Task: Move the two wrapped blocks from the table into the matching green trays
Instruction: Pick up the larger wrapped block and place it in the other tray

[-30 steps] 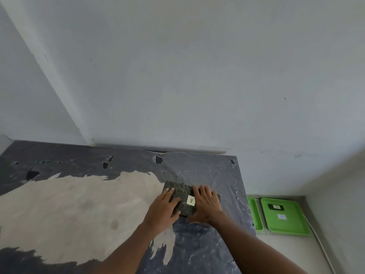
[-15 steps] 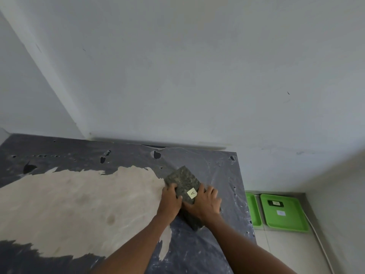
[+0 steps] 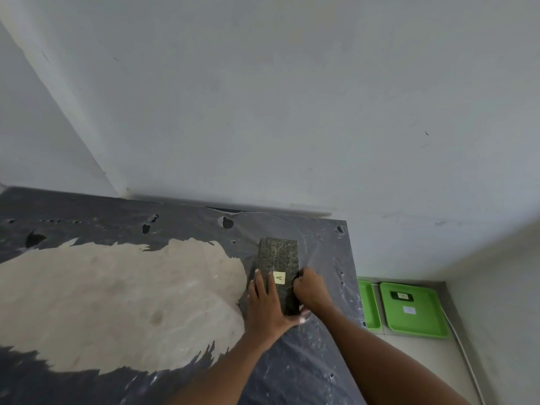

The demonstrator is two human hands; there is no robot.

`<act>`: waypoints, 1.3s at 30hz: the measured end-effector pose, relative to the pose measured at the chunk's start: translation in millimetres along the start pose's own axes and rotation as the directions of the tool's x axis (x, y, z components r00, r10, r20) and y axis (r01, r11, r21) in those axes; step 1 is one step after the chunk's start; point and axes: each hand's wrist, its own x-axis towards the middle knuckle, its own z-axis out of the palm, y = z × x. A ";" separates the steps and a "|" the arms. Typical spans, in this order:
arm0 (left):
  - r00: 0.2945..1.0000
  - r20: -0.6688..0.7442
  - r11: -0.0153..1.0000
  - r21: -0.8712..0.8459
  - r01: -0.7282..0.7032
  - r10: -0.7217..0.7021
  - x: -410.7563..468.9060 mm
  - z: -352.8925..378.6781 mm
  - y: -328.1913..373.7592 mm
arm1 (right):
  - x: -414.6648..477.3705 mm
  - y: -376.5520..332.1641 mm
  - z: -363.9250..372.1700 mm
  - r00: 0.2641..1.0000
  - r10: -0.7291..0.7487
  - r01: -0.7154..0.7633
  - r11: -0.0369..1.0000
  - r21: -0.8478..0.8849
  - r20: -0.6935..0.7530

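Observation:
A dark wrapped block [image 3: 277, 258] with a pale sticker marked A lies lengthwise near the right end of the table [image 3: 122, 287]. Both hands grip its near half: my left hand [image 3: 267, 305] on its left side and near end, my right hand [image 3: 311, 290] on its right side. Two green trays sit on the floor right of the table: a narrow-looking one [image 3: 368, 305], partly hidden by the table edge, and a wider one [image 3: 412, 309] with a dark label and a white label. Only one block is in view.
The table has a worn black plastic cover with holes and a large bare tan patch. White walls stand close behind the table and at the right. A white cable [image 3: 464, 352] runs along the floor beside the wider tray.
The block has turned from lying crosswise to pointing away from me, and its far end shows. Both hands stayed on it and shifted to its near half.

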 end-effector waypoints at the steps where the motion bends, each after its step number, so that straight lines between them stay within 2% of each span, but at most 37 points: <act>1: 1.000 0.002 1.000 0.015 0.011 -0.011 -0.9 4.8 2.9 | 1.1 -0.1 -2.0 1.000 -0.005 0.005 1.000 -0.008 0.007; 5: 0.997 0.075 0.994 0.111 -0.008 0.000 8.7 6.4 5.2 | 2.7 0.1 -7.2 0.999 -0.046 0.046 0.995 -0.089 0.002; 9: 0.951 0.223 0.912 0.302 -0.276 0.214 22.1 -14.1 -25.5 | 3.9 -1.0 -8.0 0.971 -0.233 0.220 0.958 -0.182 -0.057; 12: 0.899 0.323 0.821 0.395 -0.413 0.298 32.1 -38.5 -51.9 | 8.7 4.9 -9.2 0.908 -0.407 0.404 0.794 -0.454 0.097; 15: 0.885 0.359 0.775 0.450 -0.444 0.298 40.4 -61.0 -69.9 | 16.3 13.8 -5.5 0.852 -0.424 0.519 0.612 -0.597 0.306; 17: 0.882 0.358 0.747 0.484 -0.455 0.306 43.0 -71.8 -79.3 | 20.5 18.5 -1.7 0.844 -0.406 0.533 0.563 -0.631 0.351; 25: 0.813 0.376 0.622 0.524 -0.582 0.444 48.0 -79.9 -105.7 | 37.1 3.3 18.7 0.799 -0.476 0.590 0.501 -0.633 0.368; 28: 0.806 0.375 0.644 0.485 -0.592 0.458 52.9 -81.3 -110.1 | 40.2 -4.4 28.6 0.808 -0.440 0.585 0.518 -0.624 0.392; 31: 0.837 0.338 0.744 0.392 -0.541 0.430 58.1 -81.5 -110.5 | 40.8 -8.5 35.1 0.819 -0.442 0.569 0.546 -0.616 0.365; 34: 0.860 0.282 0.778 0.371 -0.507 0.426 61.5 -79.0 -107.9 | 41.2 -8.4 34.1 0.812 -0.474 0.576 0.553 -0.603 0.341; 37: 0.912 0.174 0.827 0.385 -0.411 0.372 64.3 -76.5 -101.9 | 40.9 -5.4 32.6 0.799 -0.507 0.589 0.547 -0.595 0.325; 39: 0.934 0.157 0.848 0.390 -0.358 0.322 66.7 -76.4 -100.3 | 39.3 -2.1 34.1 0.795 -0.521 0.588 0.539 -0.603 0.310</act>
